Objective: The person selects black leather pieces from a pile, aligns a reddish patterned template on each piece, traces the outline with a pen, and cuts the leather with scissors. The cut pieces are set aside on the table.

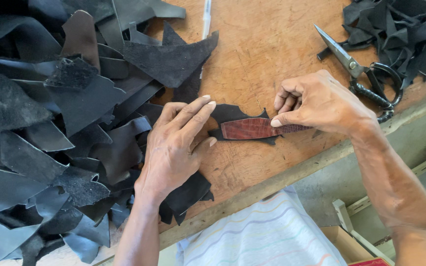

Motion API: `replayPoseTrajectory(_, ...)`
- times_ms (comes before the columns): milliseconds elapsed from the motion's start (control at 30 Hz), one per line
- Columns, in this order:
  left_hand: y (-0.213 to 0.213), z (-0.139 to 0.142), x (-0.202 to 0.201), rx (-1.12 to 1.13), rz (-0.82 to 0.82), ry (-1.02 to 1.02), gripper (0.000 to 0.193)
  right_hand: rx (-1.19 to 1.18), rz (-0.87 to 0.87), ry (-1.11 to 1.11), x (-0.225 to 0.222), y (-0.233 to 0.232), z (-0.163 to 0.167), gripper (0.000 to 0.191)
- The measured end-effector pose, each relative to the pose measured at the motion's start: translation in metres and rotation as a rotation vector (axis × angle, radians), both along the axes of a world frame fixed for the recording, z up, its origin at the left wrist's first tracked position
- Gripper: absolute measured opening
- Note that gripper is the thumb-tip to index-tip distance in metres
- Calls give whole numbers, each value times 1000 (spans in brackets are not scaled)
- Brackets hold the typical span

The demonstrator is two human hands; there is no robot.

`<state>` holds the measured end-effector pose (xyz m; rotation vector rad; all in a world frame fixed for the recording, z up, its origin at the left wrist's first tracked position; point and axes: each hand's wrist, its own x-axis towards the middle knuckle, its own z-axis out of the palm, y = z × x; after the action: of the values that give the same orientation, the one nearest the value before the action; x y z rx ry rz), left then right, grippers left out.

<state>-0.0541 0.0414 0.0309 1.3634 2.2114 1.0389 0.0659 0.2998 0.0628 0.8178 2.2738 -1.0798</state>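
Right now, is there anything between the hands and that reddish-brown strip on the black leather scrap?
Nothing visible. The right hand already pinches the reddish-brown strip at its right end, and the left hand presses on the black leather scrap beside its left end. The scissors lie apart, beyond the right hand.

You have bare table (267, 44) ahead between the black leather heap (50, 123) and the scissors (366, 74).
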Motion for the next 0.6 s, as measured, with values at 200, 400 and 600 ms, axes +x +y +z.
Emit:
replayPoseTrajectory(200, 7, -3, 9, 9, 101, 37, 59, -11, 15, 22, 0, 2, -2, 29)
replayPoseTrajectory(400, 14, -6, 13, -24, 108, 62, 62, -49, 111, 138, 12, 10, -4, 32)
replayPoseTrajectory(600, 14, -5, 13, -20, 102, 68, 71, 268, 340, 371, 49, 25, 5, 34)
